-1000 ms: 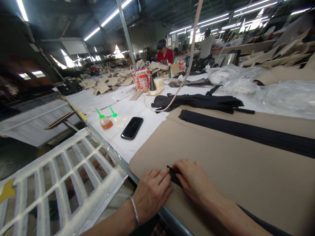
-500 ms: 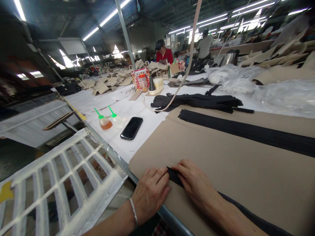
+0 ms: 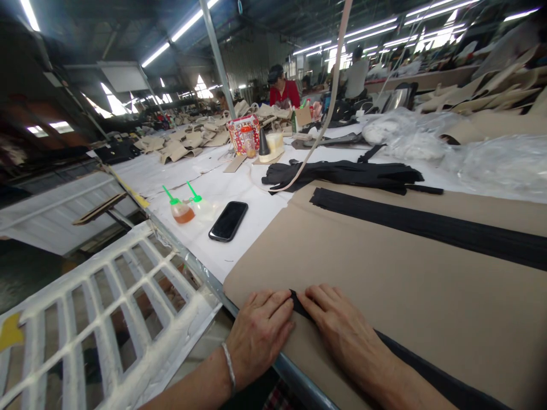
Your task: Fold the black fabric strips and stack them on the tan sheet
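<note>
A black strip (image 3: 421, 359) lies along the near side of a large beige sheet (image 3: 363, 256) and runs under my right hand. My left hand (image 3: 262, 324), with a bracelet at the wrist, rests at the sheet's near edge by the strip's end. Its fingers are pressed together and curled down; what they hold, if anything, is hidden. My right hand (image 3: 337, 324) lies over the strip just right of the left hand, its fingers bent and pressing down on it. A wider stack of black strips (image 3: 427, 225) lies across the sheet farther back.
A phone (image 3: 228, 221) and two green-tipped bottles (image 3: 183, 212) stand left of the sheet. Behind are black fabric pieces (image 3: 342, 175), a hanging hose (image 3: 331, 102), and plastic bags (image 3: 405, 134). A white slatted rack (image 3: 123, 299) sits at the left. A person in red (image 3: 285, 92) is farther off.
My right hand has flattened slightly onto the strip, its fingers now lower and closer over it. My left hand has hardly moved.
</note>
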Motion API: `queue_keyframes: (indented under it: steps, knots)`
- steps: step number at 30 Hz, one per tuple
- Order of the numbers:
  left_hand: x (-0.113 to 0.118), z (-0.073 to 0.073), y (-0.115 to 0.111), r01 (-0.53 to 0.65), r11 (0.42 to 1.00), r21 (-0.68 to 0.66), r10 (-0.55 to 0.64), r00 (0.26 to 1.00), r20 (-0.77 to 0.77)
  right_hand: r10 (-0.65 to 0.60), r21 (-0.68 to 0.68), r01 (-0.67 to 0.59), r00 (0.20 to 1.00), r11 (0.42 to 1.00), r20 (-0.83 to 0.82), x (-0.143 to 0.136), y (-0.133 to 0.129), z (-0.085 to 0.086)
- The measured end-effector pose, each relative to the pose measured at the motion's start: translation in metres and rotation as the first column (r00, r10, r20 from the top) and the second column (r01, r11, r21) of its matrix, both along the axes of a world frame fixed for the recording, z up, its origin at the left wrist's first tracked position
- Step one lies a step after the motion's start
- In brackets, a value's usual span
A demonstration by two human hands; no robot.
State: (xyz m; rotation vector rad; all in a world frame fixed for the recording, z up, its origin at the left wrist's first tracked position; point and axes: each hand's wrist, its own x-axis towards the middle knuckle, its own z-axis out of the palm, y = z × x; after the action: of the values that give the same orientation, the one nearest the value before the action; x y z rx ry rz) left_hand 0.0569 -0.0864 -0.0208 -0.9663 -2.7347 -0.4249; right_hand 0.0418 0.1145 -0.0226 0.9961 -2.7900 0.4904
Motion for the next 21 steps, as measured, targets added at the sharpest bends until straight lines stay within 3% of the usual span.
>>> queue_keyframes:
  steps: [6, 15, 21]
  knots:
    - [-0.005, 0.0, -0.007, 0.005, 1.0, 0.014, -0.005, 1.0, 0.001, 0.04, 0.031, -0.035, 0.988, 0.999, -0.152, -0.003, 0.0, -0.003]
    - [-0.006, 0.005, -0.009, 0.053, 0.998, -0.043, -0.055, 0.998, -0.044, 0.015, 0.132, -0.005, 0.997, 0.991, -0.076, -0.004, -0.005, 0.008]
    - [-0.017, 0.009, -0.011, 0.172, 0.98, -0.1, -0.174, 0.985, -0.013, -0.021, 0.069, 0.028, 0.995, 0.997, -0.094, -0.003, 0.007, 0.003]
